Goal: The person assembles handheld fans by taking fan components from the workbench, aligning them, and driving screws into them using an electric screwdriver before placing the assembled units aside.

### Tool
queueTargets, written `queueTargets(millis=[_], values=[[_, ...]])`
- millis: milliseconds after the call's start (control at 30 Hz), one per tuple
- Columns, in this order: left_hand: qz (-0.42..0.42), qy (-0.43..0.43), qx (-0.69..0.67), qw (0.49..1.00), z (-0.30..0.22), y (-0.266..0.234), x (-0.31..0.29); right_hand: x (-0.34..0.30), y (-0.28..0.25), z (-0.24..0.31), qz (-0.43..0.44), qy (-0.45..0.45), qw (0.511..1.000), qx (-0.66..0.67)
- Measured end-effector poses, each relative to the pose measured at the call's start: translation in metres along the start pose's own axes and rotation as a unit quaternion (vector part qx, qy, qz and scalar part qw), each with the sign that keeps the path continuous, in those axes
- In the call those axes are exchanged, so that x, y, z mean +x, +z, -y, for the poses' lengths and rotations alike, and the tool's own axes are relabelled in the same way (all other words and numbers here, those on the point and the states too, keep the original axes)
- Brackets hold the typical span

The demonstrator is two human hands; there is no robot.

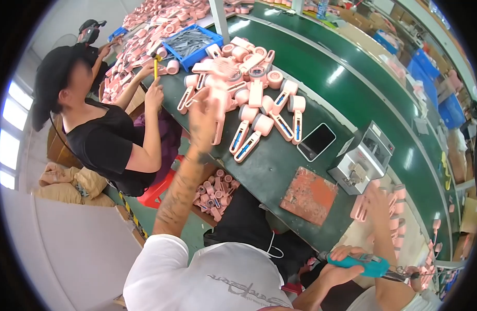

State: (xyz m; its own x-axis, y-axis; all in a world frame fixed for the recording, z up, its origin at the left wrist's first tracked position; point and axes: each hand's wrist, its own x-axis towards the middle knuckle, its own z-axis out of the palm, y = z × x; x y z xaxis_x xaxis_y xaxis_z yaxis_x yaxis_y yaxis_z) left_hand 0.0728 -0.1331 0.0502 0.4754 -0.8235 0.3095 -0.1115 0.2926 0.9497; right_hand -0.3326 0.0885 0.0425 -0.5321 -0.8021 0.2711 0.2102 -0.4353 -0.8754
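My left hand (204,116) reaches over a heap of pink pieces (255,93), each with a round head and a long slotted handle. Motion smears its fingers, so I cannot tell whether it grips one. Blue strips show inside the slots of several pieces (247,146) at the heap's near side. Low at the right, my right hand (347,267) is closed around a teal electric screwdriver (370,264), whose tip points left and whose cord runs off right. Between my hands, a worn reddish square board (309,195) lies on the green table (264,173).
A phone (317,141) and a silver boxy machine (364,159) stand beyond the board. A neighbour's blurred hand (376,205) touches pink pieces at right. At left, a co-worker (101,114) holds a yellow-handled tool (156,68) near a blue crate (215,37) of grey strips.
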Motion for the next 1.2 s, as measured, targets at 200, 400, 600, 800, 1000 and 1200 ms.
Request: queueTargets(millis=[200, 400, 600, 800, 1000, 1200], values=[[-0.09, -0.022, 0.258, 0.962, 0.08, -0.045, 0.116, -0.011, -0.001, 0.0, -0.025, 0.027, 0.998, -0.057], [0.057, 0.145, 0.202, 0.967, -0.01, -0.007, 0.057, -0.004, 0.029, 0.001, 0.035, 0.057, 0.998, -0.024], [0.469, 0.362, 0.118, 0.797, -0.073, 0.185, -0.137, -0.013, 0.017, 0.008, 0.018, 0.054, 0.997, -0.042], [0.469, 0.539, 0.226, 0.662, -0.042, 0.321, -0.23, -0.023, 0.004, 0.019, 0.02, 0.054, 0.998, -0.038], [0.482, 0.502, 0.422, 0.581, -0.026, 0.353, -0.253, -0.029, -0.013, 0.032, -0.011, 0.047, 0.997, -0.058], [0.507, 0.488, 0.287, 0.65, -0.029, 0.322, -0.268, -0.018, -0.029, 0.03, -0.024, 0.036, 0.996, -0.073]])
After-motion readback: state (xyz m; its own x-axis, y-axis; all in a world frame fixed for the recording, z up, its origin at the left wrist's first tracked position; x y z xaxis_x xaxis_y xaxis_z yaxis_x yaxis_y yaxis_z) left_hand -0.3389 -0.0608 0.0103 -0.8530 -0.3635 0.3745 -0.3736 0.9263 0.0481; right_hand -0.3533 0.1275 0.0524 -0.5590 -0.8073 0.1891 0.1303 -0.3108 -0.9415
